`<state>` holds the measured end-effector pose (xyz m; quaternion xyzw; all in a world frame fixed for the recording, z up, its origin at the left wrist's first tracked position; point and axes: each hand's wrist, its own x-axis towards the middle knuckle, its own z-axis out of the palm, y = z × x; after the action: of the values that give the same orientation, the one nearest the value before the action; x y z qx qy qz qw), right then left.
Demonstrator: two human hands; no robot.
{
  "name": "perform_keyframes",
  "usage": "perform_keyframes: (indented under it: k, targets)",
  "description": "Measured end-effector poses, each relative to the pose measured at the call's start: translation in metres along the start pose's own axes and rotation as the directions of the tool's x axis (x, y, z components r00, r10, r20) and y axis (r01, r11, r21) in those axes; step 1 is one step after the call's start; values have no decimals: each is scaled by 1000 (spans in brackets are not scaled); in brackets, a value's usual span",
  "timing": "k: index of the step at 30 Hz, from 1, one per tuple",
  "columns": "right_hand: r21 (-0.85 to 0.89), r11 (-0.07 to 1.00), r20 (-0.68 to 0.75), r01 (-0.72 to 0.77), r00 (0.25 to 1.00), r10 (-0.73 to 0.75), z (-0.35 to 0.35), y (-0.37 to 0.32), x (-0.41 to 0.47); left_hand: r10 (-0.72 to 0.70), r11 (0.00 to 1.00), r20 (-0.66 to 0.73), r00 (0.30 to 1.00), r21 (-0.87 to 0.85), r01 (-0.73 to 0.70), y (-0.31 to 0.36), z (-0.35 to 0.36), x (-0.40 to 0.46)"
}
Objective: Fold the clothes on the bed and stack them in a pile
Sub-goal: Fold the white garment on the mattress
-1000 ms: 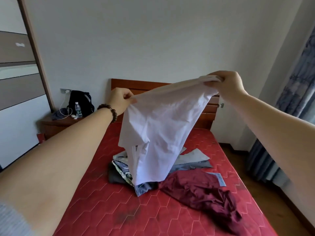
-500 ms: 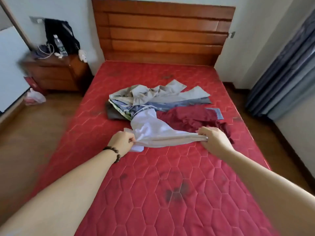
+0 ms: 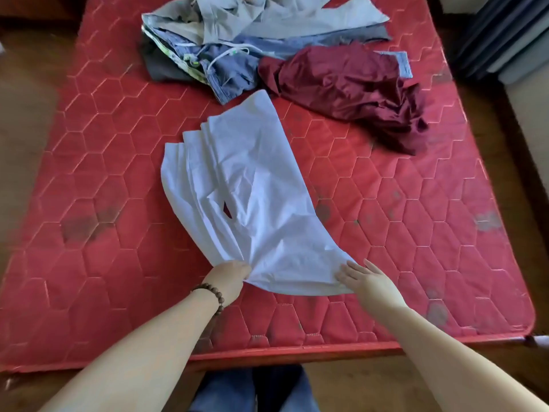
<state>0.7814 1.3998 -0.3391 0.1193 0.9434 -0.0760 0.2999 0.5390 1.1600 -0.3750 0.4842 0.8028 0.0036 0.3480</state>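
A white garment [image 3: 249, 185] lies spread on the red quilted mattress [image 3: 401, 221], stretching from the middle toward the near edge. My left hand [image 3: 230, 276], with a bead bracelet on the wrist, grips the garment's near left corner. My right hand [image 3: 367, 279] rests with straight fingers on the near right corner. Farther up the bed sits a crumpled maroon garment [image 3: 350, 90]. Beside it lies a loose heap of blue, grey and pale clothes [image 3: 225, 40].
The mattress's near edge [image 3: 297, 349] runs just in front of my legs. Wooden floor [image 3: 26, 114] shows on the left, and dark curtains [image 3: 505, 34] hang at the upper right. Dark stains mark the mattress.
The white garment went from held up in the air to lying flat on the mattress, pulled toward the near edge. My right hand has let go of its pinch and now lies flat on the cloth.
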Motion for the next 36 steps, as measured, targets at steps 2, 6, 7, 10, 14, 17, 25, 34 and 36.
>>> perform_keyframes:
  k: [2,6,7,10,14,17,25,34,36]
  targets:
    - [0,1000,-47,14,999,-14,23,-11,-8,72,996,20,997,51,-73,2,26,-2]
    - [16,999,33,-33,999,33,63,-23,-24,153,976,104,983,139,-167,9,63,-9]
    - [30,998,80,-55,995,53,70,-25,-27,150,976,112,982,142,-166,10,71,-12]
    - [50,995,130,-88,988,80,88,-34,-35,125,982,118,985,128,-140,11,92,-22]
    - [31,992,283,-124,953,110,104,-49,-41,104,986,289,952,94,-136,12,112,-34]
    - [-15,993,382,-115,917,112,111,-60,-42,66,989,397,915,98,-114,13,118,-39]
    - [95,981,177,-167,973,148,118,-71,-10,78,990,96,992,107,-88,26,121,-25]
    - [107,992,117,-65,992,52,164,-100,21,25,980,244,969,185,-72,22,177,-15]
    - [111,991,120,-77,991,64,173,-105,18,11,988,185,983,148,-39,21,184,-17]
